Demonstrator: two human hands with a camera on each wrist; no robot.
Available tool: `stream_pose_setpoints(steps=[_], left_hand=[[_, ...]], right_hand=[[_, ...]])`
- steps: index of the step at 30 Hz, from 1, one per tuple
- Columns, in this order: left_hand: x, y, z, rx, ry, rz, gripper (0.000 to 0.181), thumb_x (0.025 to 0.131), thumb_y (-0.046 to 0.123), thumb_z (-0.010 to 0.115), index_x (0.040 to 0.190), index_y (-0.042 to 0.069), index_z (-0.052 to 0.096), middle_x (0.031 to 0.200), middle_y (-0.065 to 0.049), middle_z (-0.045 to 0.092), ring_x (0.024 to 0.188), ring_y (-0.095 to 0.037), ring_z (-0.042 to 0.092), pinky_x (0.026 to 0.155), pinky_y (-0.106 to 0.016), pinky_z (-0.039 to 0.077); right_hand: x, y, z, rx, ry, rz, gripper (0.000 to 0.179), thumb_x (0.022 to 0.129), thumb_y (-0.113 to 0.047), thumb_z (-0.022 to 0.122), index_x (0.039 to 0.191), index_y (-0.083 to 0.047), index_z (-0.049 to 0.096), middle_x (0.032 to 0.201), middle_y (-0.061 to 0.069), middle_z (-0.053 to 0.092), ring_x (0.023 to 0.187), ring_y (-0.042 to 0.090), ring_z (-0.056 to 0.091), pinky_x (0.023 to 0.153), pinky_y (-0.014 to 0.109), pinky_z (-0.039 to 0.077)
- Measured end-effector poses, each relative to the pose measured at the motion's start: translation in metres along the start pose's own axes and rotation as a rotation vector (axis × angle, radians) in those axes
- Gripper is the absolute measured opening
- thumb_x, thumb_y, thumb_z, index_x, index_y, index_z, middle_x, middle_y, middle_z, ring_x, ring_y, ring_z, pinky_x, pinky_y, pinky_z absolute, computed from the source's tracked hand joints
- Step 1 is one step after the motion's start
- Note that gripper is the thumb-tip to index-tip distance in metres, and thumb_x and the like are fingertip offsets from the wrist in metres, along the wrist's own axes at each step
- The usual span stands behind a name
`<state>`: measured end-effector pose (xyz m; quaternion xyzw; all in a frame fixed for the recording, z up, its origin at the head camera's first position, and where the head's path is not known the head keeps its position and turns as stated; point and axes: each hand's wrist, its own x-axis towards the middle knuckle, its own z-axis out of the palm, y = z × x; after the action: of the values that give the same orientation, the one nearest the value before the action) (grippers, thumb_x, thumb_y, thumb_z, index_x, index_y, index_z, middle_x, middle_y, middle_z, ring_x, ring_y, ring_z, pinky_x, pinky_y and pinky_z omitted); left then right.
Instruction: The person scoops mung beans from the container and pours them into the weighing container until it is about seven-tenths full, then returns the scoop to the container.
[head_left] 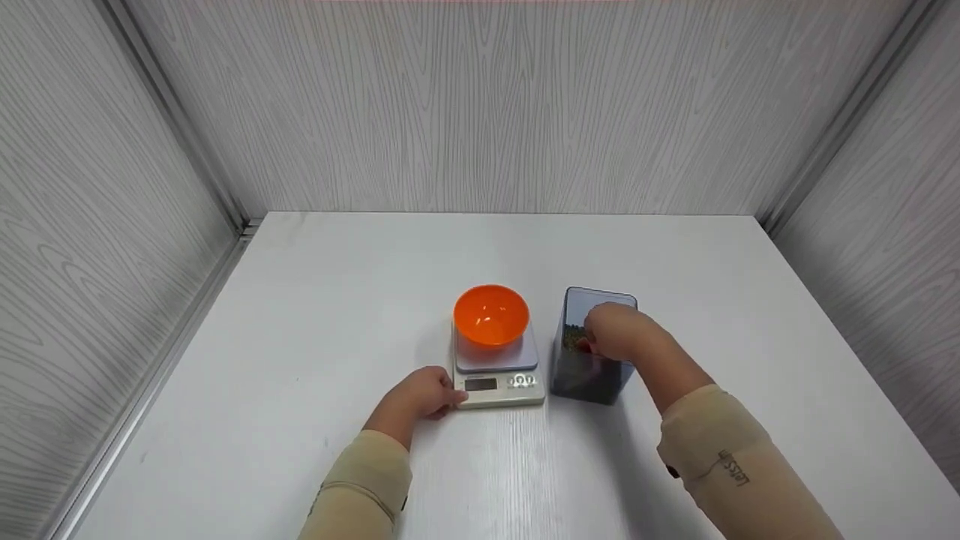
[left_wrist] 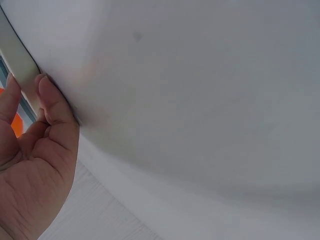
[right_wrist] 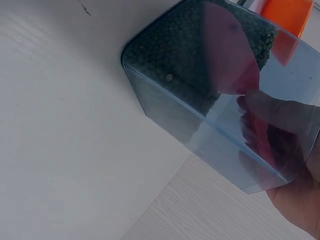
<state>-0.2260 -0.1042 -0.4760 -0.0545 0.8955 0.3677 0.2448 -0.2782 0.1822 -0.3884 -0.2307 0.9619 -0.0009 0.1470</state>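
An orange bowl point(head_left: 491, 315) sits on the platform of a white digital kitchen scale point(head_left: 499, 401). At the scale's front left corner, my left hand point(head_left: 426, 391) pinches the edge, thumb on top and curled fingers against the side. To the right stands a tall clear plastic container point(head_left: 589, 379) with small green beans point(right_wrist: 165, 45) in its bottom. My right hand point(head_left: 619, 331) reaches down inside it and grips the handle of a pinkish-red scoop point(right_wrist: 232, 55). The scoop's blade is at the beans in the right wrist view. From the head view the scoop is mostly hidden.
The white table point(head_left: 337, 300) extends around the scale and container. Behind it rises a grey wood-grain panel point(head_left: 487, 105), with side panels at left point(head_left: 75, 225) and right point(head_left: 885, 187). The container stands close beside the scale's right side.
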Motion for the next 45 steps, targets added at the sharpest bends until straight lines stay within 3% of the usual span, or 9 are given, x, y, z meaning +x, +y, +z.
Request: stream_pose_setpoints(steps=[3,7,12,24,29,36,45], left_hand=[[0.0,-0.001,0.001,0.003,0.004,0.005,0.025,0.082,0.028,0.068,0.081,0.008,0.054,0.069,-0.003,0.055,0.063,-0.016,0.05,0.061,-0.026,0.042],[0.001,-0.002,0.002,0.01,0.007,0.006,0.025,0.082,0.029,0.068,0.082,0.008,0.054,0.07,-0.004,0.055,0.063,-0.016,0.05,0.06,-0.026,0.042],[0.002,-0.002,0.002,0.008,0.009,0.005,0.025,0.082,0.029,0.068,0.082,0.009,0.054,0.071,-0.004,0.055,0.065,-0.017,0.05,0.061,-0.027,0.042],[0.001,-0.001,0.002,0.0,0.014,0.008,0.025,0.082,0.029,0.069,0.08,0.008,0.054,0.07,-0.004,0.055,0.064,-0.017,0.049,0.06,-0.026,0.04],[0.004,-0.002,0.002,0.01,0.014,-0.003,0.026,0.081,0.03,0.069,0.081,0.009,0.054,0.07,-0.004,0.055,0.064,-0.018,0.05,0.061,-0.027,0.041],[0.005,-0.004,0.003,0.001,0.017,-0.014,0.026,0.081,0.03,0.069,0.082,0.009,0.054,0.071,-0.005,0.055,0.065,-0.018,0.05,0.061,-0.027,0.04],[0.006,-0.004,0.005,0.01,0.024,-0.013,0.026,0.081,0.032,0.069,0.081,0.01,0.054,0.068,-0.003,0.054,0.065,-0.018,0.049,0.06,-0.028,0.039]], right_hand=[[0.001,0.0,0.0,-0.029,-0.005,-0.01,0.009,0.082,-0.008,0.061,0.073,-0.007,0.063,0.063,0.002,0.053,0.06,0.018,0.045,0.058,0.033,0.043],[0.001,0.004,0.002,0.013,-0.006,-0.053,0.006,0.084,-0.006,0.06,0.079,-0.006,0.064,0.067,0.002,0.053,0.062,0.018,0.046,0.06,0.033,0.044],[0.0,0.012,0.002,0.063,0.041,-0.124,0.009,0.08,-0.006,0.061,0.072,-0.007,0.063,0.067,0.001,0.051,0.061,0.016,0.044,0.056,0.03,0.04],[-0.007,0.022,-0.004,0.167,0.071,-0.139,0.006,0.08,-0.006,0.066,0.075,-0.007,0.067,0.072,0.0,0.054,0.065,0.015,0.046,0.06,0.029,0.043],[-0.014,0.03,-0.006,0.213,0.118,-0.172,0.007,0.08,-0.004,0.066,0.074,-0.007,0.067,0.07,0.0,0.054,0.066,0.014,0.046,0.059,0.028,0.042],[-0.025,0.039,-0.003,0.191,0.224,-0.233,0.003,0.078,-0.006,0.07,0.078,-0.006,0.067,0.074,0.0,0.054,0.07,0.014,0.048,0.062,0.03,0.044],[-0.036,0.046,0.002,0.276,0.288,-0.213,0.005,0.078,-0.004,0.069,0.082,-0.005,0.067,0.078,0.001,0.054,0.072,0.015,0.049,0.064,0.031,0.044]])
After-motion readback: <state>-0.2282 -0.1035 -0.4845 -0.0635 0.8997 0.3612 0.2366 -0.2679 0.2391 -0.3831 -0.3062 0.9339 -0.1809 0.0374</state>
